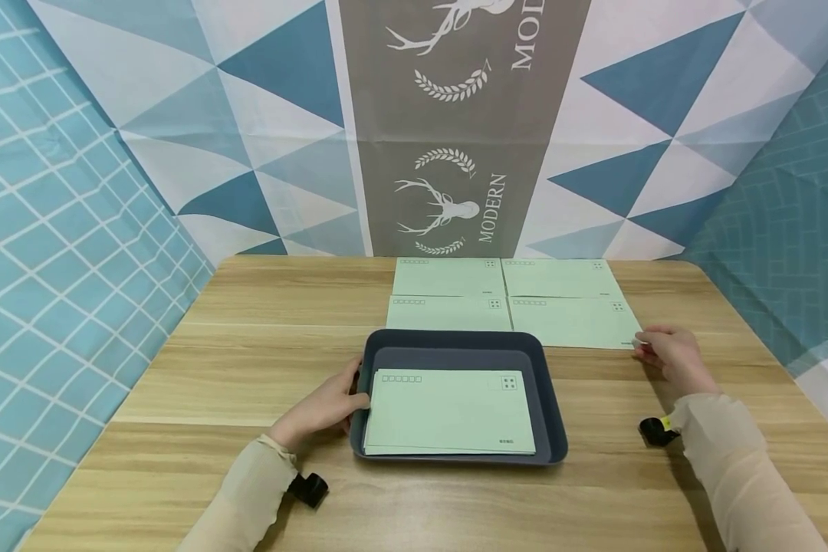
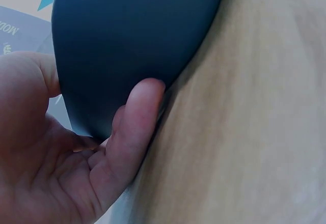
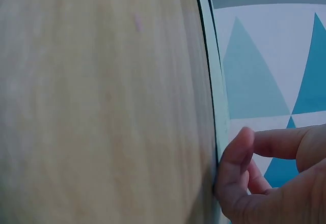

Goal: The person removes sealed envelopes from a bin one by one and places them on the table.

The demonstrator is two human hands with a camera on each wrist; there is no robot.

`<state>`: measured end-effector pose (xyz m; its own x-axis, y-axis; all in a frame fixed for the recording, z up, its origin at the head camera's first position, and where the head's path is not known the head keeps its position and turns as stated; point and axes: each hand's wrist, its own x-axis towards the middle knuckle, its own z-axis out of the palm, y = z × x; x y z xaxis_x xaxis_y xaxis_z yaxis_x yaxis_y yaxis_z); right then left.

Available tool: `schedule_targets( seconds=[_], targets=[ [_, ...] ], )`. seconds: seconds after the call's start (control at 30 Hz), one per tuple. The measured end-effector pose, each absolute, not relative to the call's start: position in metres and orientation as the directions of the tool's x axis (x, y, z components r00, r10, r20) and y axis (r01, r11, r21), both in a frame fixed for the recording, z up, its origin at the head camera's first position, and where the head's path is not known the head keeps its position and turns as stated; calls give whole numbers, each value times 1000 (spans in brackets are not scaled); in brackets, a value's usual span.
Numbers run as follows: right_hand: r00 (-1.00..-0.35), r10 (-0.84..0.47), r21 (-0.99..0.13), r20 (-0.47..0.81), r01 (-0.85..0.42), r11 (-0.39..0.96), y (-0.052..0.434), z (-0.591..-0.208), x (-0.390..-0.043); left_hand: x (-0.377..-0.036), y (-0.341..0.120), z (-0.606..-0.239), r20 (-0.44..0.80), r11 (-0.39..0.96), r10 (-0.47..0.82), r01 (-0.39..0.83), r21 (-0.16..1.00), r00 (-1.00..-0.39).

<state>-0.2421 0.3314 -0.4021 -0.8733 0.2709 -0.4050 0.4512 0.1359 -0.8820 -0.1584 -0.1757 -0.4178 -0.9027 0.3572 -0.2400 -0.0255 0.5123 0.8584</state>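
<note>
A dark grey tray (image 1: 555,429) holds a small stack of pale green envelopes (image 1: 448,410). My left hand (image 1: 327,402) grips the tray's left side, thumb over the rim. In the left wrist view, the fingers (image 2: 140,112) lie against the tray's outer wall (image 2: 127,35). My right hand (image 1: 676,356) pinches the lower right corner of a pale green envelope (image 1: 573,322) lying flat on the table. The right wrist view shows the thumb and curled fingers (image 3: 234,170) at the thin edge of that envelope (image 3: 216,86).
Beyond the tray, other envelopes lie in two rows: one at back left (image 1: 448,277), one at back right (image 1: 562,280), and one at front left (image 1: 448,314), partly behind the tray's rim. A patterned cloth (image 1: 283,138) hangs behind the wooden table (image 1: 248,360).
</note>
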Motion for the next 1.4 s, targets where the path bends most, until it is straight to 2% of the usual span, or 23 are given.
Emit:
schedule_targets(
  seconds=[0.13,0.37,0.47,0.8,1.0,1.2,1.4],
  targets=[
    [-886,259,-883,-384,434,175,329,-397,-240,-159,-176,-418,-237,504,356,-28,864,-904],
    [-970,175,-809,-170,239,536,313,-383,-229,-159,-176,-416,-242,503,360,-30,864,-901],
    [-985,128,-764,-116,171,622,304,-375,-226,-159,-175,-414,-239,502,362,-28,865,-901],
    [-995,-77,-775,-57,-4,632,263,-365,-207,-159,-175,-413,-231,501,362,-20,865,-903],
    [-982,-185,-732,-25,-108,672,235,-356,-194,-158,-175,-414,-227,491,356,-25,871,-907],
    [-954,-295,-633,48,-257,730,211,-353,-181,-156,-175,-414,-225,492,355,-23,870,-907],
    [-896,-430,-460,113,-431,777,194,-356,-172,-156,-175,-414,-229,499,355,-24,866,-906]
  ],
)
